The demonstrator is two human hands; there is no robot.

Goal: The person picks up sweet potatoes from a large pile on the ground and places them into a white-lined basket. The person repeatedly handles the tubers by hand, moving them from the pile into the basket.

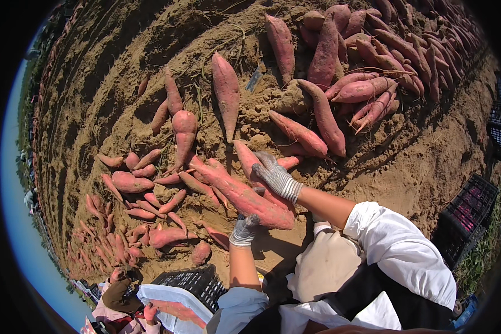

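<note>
My left hand [244,229], in a grey-striped work glove, grips the near side of a long, thick sweet potato [234,192] from below; its fingertips are partly hidden. My right hand [278,178], gloved alike, is closed over a second sweet potato [244,157] lying alongside the first. The two roots touch and slant toward me, their near ends close together. Just beyond them, a large spindle-shaped sweet potato [225,92] rests on the soil. A bulbous one [185,133] lies to its left, with several small ones [131,182] farther left.
A big heap of sweet potatoes [395,50] covers the far right. At lower left, a person [117,303] is beside a black crate [197,281] and a white-lined container [167,295] holding sweet potatoes. Another black crate [470,203] stands at right by grass. Ridged soil [106,72] stretches away at left.
</note>
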